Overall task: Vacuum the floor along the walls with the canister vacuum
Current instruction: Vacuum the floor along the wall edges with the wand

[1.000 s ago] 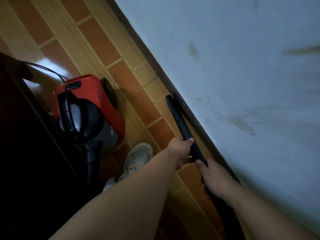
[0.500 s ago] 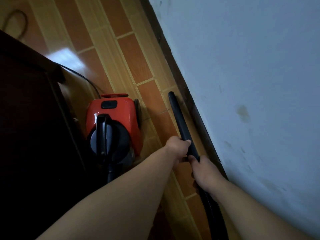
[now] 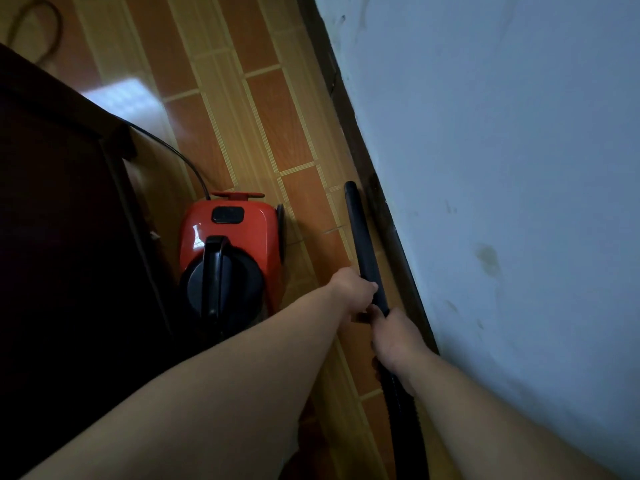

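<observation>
A red and black canister vacuum (image 3: pixel 230 244) sits on the tiled floor, left of my hands. Its black rigid tube (image 3: pixel 362 237) lies low along the dark skirting board (image 3: pixel 388 216), open end pointing away from me. My left hand (image 3: pixel 351 292) grips the tube from the left. Just behind it, my right hand (image 3: pixel 396 337) holds the tube where the ribbed black hose (image 3: pixel 403 420) begins. The hose runs back past my right forearm and out of the frame's bottom.
A pale stained wall (image 3: pixel 502 168) fills the right side. Dark wooden furniture (image 3: pixel 59 220) stands close on the left, leaving a narrow strip of orange tiled floor (image 3: pixel 214 81). A black power cord (image 3: pixel 173 154) runs from the vacuum's back past the furniture corner.
The view has swung so the wall and tube run more upright. The vacuum sits nearer to my hands. Both hands keep their hold on the tube.
</observation>
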